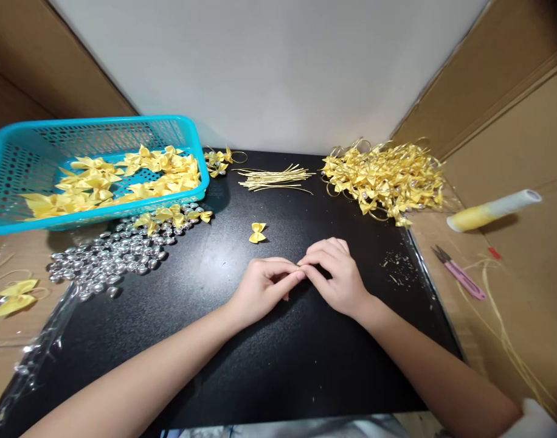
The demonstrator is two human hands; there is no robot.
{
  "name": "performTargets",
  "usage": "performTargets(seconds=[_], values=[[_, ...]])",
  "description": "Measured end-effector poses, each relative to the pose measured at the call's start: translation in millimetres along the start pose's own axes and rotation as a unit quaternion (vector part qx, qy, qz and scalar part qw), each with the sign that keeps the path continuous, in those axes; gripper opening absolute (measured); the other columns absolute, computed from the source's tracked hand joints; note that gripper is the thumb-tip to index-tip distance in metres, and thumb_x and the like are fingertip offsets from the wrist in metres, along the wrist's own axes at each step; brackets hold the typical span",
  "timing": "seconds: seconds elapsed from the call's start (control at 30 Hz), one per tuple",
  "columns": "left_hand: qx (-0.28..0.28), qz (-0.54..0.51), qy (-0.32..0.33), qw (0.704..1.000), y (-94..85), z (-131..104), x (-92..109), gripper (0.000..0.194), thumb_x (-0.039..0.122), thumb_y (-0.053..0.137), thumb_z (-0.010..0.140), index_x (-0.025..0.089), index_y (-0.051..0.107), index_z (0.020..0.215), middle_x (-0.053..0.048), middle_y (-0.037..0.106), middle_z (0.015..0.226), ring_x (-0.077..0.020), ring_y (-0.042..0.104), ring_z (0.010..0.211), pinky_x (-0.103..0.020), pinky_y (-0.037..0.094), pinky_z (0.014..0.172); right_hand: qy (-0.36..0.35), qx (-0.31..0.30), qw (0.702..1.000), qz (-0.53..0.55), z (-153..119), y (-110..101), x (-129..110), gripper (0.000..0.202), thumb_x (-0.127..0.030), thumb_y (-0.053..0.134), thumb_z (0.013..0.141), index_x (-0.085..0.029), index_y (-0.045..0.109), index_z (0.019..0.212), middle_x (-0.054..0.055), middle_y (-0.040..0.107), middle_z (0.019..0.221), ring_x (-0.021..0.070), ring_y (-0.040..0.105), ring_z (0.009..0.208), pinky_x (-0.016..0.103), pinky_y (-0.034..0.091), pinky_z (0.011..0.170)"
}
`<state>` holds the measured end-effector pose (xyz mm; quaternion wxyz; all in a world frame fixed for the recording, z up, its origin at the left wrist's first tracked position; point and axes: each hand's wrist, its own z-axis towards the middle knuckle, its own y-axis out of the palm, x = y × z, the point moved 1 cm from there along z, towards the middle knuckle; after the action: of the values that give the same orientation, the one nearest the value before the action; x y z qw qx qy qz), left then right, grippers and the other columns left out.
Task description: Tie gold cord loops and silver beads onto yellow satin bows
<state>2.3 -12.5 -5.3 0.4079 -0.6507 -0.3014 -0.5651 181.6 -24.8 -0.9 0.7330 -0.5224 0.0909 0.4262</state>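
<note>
Over the middle of the black table, my left hand and my right hand meet at the fingertips. Thumb and fingers of each are pinched together; whatever lies between them is too small or too hidden to make out. Just beyond them, a single yellow bow lies on the black tabletop. Farther back is a bundle of gold cords. A large pile of yellow bows with gold loops is at the back right.
A blue basket of yellow bows stands at the left, with silver beads in front. Pink-handled snips, a white and yellow roll and loose cord lie at the right. Cardboard panels flank the table.
</note>
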Motion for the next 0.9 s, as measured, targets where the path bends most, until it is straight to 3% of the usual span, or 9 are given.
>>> performTargets(seconds=[0.1,0.2,0.4,0.57,0.7,0.9], values=[[-0.001,-0.05,-0.002,0.999,-0.4,1.0,2.1,0.025,0.034,0.063,0.086,0.014,0.071,0.074,-0.005,0.068,0.073,-0.0106,0.055,0.056,-0.022,0.046,0.053,0.039,-0.046,0.992,0.113,3.2,-0.1,2.1,0.009,-0.029,0.059,0.09,-0.022,0.06,0.097,0.005,0.066,0.093,0.0209,0.057,0.091,0.037,0.043,0.082],[0.003,-0.109,-0.017,0.994,-1.0,2.0,2.0,0.024,0.036,0.066,0.084,0.014,0.071,0.075,-0.008,0.072,0.086,-0.0115,0.057,0.061,-0.023,0.049,0.057,0.042,-0.084,0.984,0.153,5.2,0.8,2.6,0.006,-0.027,0.06,0.089,-0.022,0.056,0.091,0.004,0.064,0.091,0.0203,0.056,0.092,0.036,0.044,0.084],[0.033,-0.12,-0.025,0.992,-2.3,1.9,0.1,0.022,0.033,0.069,0.081,0.015,0.07,0.069,-0.005,0.07,0.075,-0.0116,0.056,0.062,-0.022,0.045,0.056,0.04,-0.066,0.985,0.157,4.9,3.8,4.6,0.011,-0.023,0.063,0.089,-0.022,0.054,0.082,0.002,0.064,0.087,0.0187,0.056,0.089,0.035,0.042,0.084],[0.076,-0.086,-0.075,0.991,-1.0,0.4,0.8,0.023,0.036,0.069,0.08,0.015,0.071,0.071,0.002,0.058,0.054,-0.0076,0.044,0.047,-0.02,0.036,0.046,0.049,-0.05,0.988,0.135,4.7,3.6,5.3,0.015,-0.022,0.064,0.089,-0.022,0.056,0.077,0.001,0.066,0.082,0.0183,0.057,0.085,0.035,0.042,0.081],[0.091,-0.076,-0.087,0.989,1.0,-0.8,0.1,0.024,0.037,0.068,0.081,0.015,0.072,0.074,0.002,0.057,0.052,-0.0069,0.042,0.043,-0.02,0.035,0.042,0.043,-0.055,0.992,0.109,4.0,4.0,3.4,0.015,-0.023,0.063,0.089,-0.022,0.056,0.076,0.001,0.066,0.081,0.0184,0.057,0.085,0.035,0.041,0.081],[0.113,-0.118,-0.058,0.985,2.8,-1.3,-4.6,0.027,0.029,0.071,0.079,0.016,0.067,0.101,0.004,0.062,0.06,-0.0062,0.048,0.045,-0.018,0.041,0.045,0.043,-0.065,0.993,0.089,2.5,5.8,3.8,0.014,-0.023,0.063,0.09,-0.022,0.056,0.078,0.0,0.066,0.082,0.0178,0.057,0.086,0.035,0.039,0.082]])
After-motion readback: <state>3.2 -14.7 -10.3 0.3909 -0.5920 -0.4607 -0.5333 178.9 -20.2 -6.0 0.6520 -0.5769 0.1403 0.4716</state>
